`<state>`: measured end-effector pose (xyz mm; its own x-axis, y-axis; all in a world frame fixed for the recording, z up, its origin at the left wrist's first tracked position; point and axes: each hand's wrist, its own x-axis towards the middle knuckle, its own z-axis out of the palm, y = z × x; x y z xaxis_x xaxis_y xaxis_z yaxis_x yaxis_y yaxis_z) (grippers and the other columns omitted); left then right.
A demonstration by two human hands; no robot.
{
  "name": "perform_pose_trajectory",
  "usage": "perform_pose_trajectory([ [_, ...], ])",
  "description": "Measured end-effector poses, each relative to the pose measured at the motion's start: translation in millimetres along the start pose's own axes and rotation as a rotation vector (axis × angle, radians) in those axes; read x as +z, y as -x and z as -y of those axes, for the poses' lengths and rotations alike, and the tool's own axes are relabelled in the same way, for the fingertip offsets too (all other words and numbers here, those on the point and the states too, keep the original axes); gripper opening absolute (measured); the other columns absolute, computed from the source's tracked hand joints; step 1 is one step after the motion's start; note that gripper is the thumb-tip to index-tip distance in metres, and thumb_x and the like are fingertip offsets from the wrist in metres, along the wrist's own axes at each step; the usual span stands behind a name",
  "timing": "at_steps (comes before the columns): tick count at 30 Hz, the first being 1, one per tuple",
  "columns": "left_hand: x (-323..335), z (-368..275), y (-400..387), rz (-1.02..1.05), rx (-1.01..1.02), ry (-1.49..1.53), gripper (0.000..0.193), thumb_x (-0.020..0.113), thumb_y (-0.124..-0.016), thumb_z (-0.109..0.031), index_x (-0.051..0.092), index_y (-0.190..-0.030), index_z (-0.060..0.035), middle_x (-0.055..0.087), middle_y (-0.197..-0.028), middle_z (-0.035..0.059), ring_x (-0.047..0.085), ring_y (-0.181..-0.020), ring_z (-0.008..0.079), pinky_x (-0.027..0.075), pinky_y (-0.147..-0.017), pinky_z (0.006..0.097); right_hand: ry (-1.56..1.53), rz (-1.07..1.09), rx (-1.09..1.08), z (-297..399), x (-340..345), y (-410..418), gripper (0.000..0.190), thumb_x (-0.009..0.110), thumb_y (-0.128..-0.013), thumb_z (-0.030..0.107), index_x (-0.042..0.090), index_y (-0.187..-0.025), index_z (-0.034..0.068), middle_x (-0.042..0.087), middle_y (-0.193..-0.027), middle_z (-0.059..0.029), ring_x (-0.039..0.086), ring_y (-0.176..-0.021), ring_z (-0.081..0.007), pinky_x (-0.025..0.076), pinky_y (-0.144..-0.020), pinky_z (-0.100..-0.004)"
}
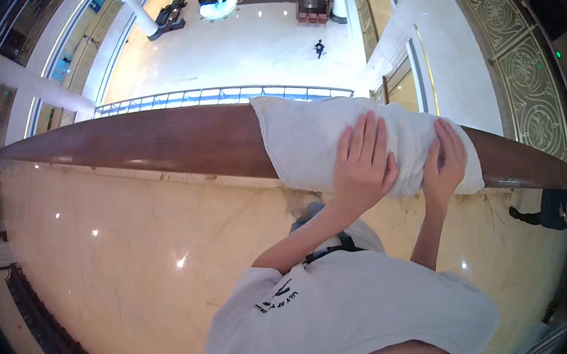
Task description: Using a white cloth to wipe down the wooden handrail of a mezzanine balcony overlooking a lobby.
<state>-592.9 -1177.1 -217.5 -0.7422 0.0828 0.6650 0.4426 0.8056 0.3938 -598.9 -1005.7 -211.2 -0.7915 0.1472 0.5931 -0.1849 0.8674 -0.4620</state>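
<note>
A white cloth (305, 138) is draped across a dark reddish-brown wooden handrail (170, 137), covering a stretch of its top and both edges. My left hand (364, 160) lies flat on the cloth, fingers stretched towards the rail's far edge. To its right, my right hand (446, 160) grips the cloth near its right end, with the thumb and fingers bent over it. Folds bunch up between the two hands. The wood beneath the cloth is hidden.
Beyond the handrail the space drops to a bright lobby floor (239, 52) with a lit round counter (219, 6) and a walking person (319, 49). Gold patterned panels (531, 114) stand at right. Another person (561, 207) is near the rail's right end. Polished tile (129, 234) lies behind the rail.
</note>
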Motion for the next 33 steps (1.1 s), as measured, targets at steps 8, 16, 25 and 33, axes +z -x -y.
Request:
perform_pose_trajectory([
  [8,-79,85,-30,0.206,-0.113,-0.192,0.049,0.061,-0.087,-0.031,0.058,-0.132,-0.0116,0.053,-0.139,0.0158,0.049,-0.129,0.031,0.024,-0.112,0.0555,0.206,0.262,-0.158,35,10,-33,0.042,0.05,-0.097,0.026,0.054,-0.134,0.006,0.055,-0.135,-0.0161,0.045,-0.132,-0.031,0.026,-0.112,-0.0488],
  [16,-152,160,-29,0.267,-0.07,-0.415,0.049,0.059,-0.091,-0.036,0.055,-0.137,-0.0204,0.054,-0.14,0.008,0.047,-0.132,0.029,0.016,-0.113,0.0592,0.054,0.396,-0.506,136,46,-26,0.07,0.058,-0.089,0.05,0.039,-0.148,0.017,0.036,-0.15,-0.022,0.032,-0.139,-0.0391,0.022,-0.11,-0.063],
  [25,-247,286,21,0.12,-0.244,-0.486,0.043,0.057,-0.093,-0.034,0.058,-0.135,-0.0229,0.054,-0.141,0.0057,0.046,-0.133,0.024,0.022,-0.114,0.0513,-0.143,0.397,-0.643,263,125,43,0.079,0.064,-0.082,0.056,0.039,-0.148,0.019,0.033,-0.149,-0.0265,0.032,-0.137,-0.0452,0.024,-0.108,-0.0639],
  [33,-205,268,33,0.085,-0.182,-0.571,0.066,0.059,-0.087,-0.054,0.052,-0.138,-0.0121,0.051,-0.142,0.0151,0.043,-0.134,0.0342,0.02,-0.112,0.0591,-0.173,0.538,-0.653,251,124,34,0.09,0.076,-0.07,0.05,0.041,-0.148,0.019,0.033,-0.153,-0.0164,0.033,-0.14,-0.0366,0.025,-0.112,-0.054],
])
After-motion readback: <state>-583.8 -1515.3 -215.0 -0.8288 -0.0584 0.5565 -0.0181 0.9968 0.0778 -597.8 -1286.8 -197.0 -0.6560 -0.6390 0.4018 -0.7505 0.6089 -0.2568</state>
